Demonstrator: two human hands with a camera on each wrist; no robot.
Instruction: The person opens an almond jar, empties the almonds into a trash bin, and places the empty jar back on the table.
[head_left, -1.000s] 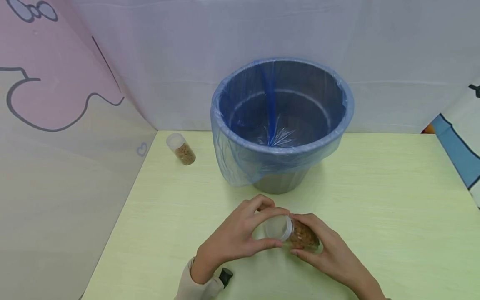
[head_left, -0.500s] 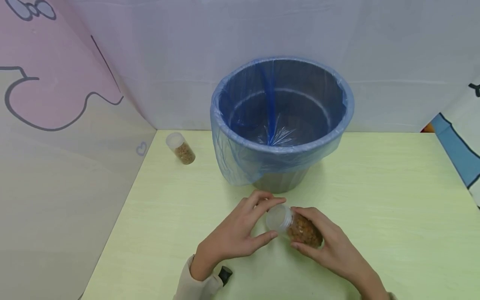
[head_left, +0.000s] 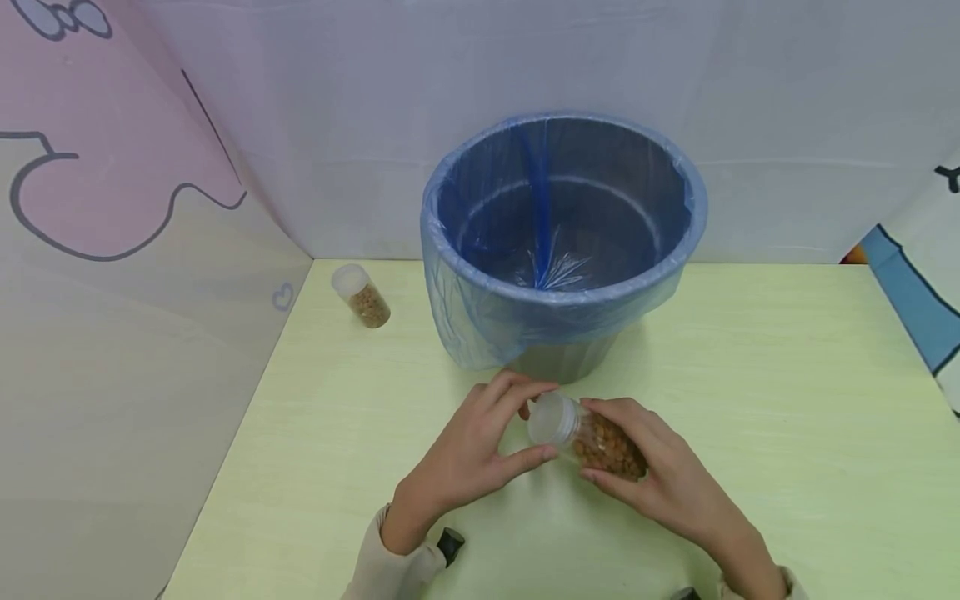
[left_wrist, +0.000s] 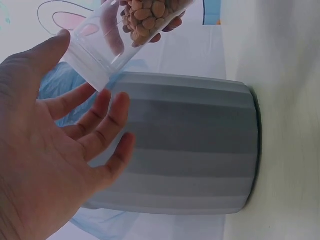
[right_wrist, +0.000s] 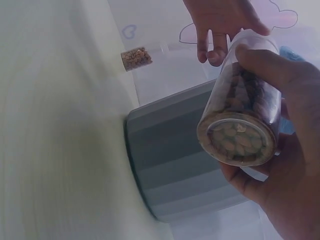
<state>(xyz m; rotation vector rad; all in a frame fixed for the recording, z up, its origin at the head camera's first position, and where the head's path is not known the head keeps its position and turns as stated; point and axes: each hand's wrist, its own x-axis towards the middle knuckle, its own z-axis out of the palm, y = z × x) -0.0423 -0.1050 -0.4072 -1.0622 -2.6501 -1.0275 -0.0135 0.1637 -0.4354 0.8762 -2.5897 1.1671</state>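
Note:
A clear jar of brown almonds (head_left: 609,447) is tilted over the table, its whitish lid (head_left: 552,419) facing left. My right hand (head_left: 660,467) grips the jar's body, thumb on one side and fingers on the other; the right wrist view shows the jar's round base (right_wrist: 237,140). On the left, my left hand (head_left: 468,454) has thumb and index finger at opposite edges of the lid, pinching it lightly. The left wrist view shows its thumb (left_wrist: 55,47) at the lid's edge, the other fingers spread loosely below.
Behind the hands stands a grey bin (head_left: 562,362) lined with a blue plastic bag (head_left: 480,321). A second, smaller jar of brown bits (head_left: 370,306) stands at the table's back left corner. White and pink printed sheets enclose the table (head_left: 787,400).
Both hands and the jar have risen slightly toward the bin. My left fingers parted from the lid half a second ago and are back at its edges now.

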